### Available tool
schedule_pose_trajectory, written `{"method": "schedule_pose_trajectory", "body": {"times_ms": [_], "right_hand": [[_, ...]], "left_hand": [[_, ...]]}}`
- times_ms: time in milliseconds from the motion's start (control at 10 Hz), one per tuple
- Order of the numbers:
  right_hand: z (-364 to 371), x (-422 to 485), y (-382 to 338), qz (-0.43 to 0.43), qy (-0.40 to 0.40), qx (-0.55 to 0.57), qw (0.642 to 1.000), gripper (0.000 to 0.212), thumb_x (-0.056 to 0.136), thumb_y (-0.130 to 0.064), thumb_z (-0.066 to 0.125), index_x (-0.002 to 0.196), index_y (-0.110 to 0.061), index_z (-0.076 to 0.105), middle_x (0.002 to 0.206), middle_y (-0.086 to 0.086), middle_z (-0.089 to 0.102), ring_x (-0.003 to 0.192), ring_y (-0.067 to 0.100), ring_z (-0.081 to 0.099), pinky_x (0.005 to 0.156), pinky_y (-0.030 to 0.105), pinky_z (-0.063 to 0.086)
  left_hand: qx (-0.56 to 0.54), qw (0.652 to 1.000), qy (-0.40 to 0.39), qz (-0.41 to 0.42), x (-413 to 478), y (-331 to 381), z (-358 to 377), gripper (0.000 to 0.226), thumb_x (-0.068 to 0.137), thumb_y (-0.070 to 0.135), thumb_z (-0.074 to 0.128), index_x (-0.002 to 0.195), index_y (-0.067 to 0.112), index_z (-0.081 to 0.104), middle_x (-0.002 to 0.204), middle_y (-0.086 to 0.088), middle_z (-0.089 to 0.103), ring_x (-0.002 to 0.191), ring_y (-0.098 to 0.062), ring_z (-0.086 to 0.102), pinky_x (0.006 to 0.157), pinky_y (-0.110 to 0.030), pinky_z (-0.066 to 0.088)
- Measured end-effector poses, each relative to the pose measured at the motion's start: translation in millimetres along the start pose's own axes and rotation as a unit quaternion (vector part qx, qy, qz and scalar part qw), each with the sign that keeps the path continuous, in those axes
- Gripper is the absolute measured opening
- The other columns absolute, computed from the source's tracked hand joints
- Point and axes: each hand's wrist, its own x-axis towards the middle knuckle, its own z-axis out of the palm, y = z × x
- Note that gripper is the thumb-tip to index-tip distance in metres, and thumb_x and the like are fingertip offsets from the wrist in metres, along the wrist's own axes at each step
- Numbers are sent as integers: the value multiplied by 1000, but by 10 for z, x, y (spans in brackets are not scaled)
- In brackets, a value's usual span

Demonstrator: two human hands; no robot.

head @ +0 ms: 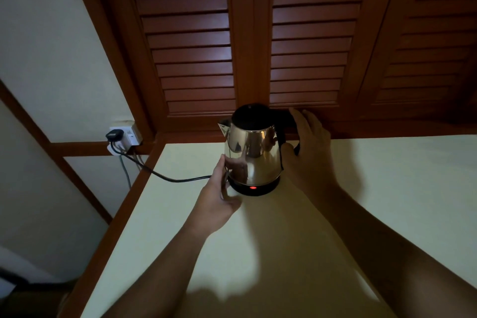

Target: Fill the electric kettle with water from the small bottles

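Observation:
A shiny steel electric kettle (251, 148) with a black lid stands on its black base (254, 188) at the back of the pale countertop (387, 188). A red light glows on the base. My left hand (219, 192) touches the kettle's lower left side, thumb against the steel and fingers relaxed by the base. My right hand (309, 144) is at the black handle (284, 134) on the kettle's right. The thumb lies on the near side and the fairly straight fingers reach behind it. No water bottles are in view.
A black power cord (165, 177) runs left from the base to a plug in the wall socket (124, 137). Dark wooden louvred doors (253, 39) rise right behind the kettle. The counter's wooden edge (121, 212) runs along the left.

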Motion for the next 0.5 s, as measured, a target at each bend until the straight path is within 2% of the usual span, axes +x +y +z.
{"method": "schedule_pose_trajectory", "body": {"times_ms": [100, 200, 300, 400, 500], "right_hand": [[18, -200, 38, 2, -11, 26, 1000, 75, 93, -14, 59, 159, -25, 24, 168, 2, 13, 153, 26, 14, 113, 27, 15], [78, -571, 100, 16, -18, 59, 998, 78, 95, -13, 59, 160, -20, 18, 169, 0, 10, 155, 18, 10, 115, 15, 8], [155, -925, 203, 34, -55, 37, 997, 64, 97, -20, 52, 157, -11, 29, 163, 8, 31, 151, 20, 25, 121, 30, 16], [230, -1076, 323, 6, -149, -120, 981, 67, 92, -40, 26, 148, -9, 46, 154, 11, 47, 146, 25, 38, 124, 46, 17], [327, -1115, 389, 12, -217, -204, 955, 75, 89, -44, 17, 146, -6, 49, 153, 11, 48, 145, 28, 39, 122, 51, 21]], "left_hand": [[30, 1000, 10, -4, -43, 48, 3, 108, 92, -14, 69, 150, 59, 15, 126, 59, 43, 126, 28, 40, 99, -1, 40], [83, 996, 27, 1, -132, 91, 9, 99, 97, 2, 72, 156, 55, 13, 139, 49, 37, 140, 13, 38, 98, 2, 33], [239, 970, 33, 28, -238, 29, -7, 88, 101, 28, 68, 167, 39, 11, 161, 21, 42, 150, -10, 41, 107, -16, 36], [363, 931, 33, 22, -291, -89, 34, 68, 107, 42, 52, 167, 28, 21, 173, 6, 27, 163, -14, 10, 122, -32, 29], [449, 893, 28, 28, -263, -180, 97, 61, 112, 46, 34, 166, 18, 28, 176, -3, 21, 165, -19, 3, 130, -31, 3]]}}
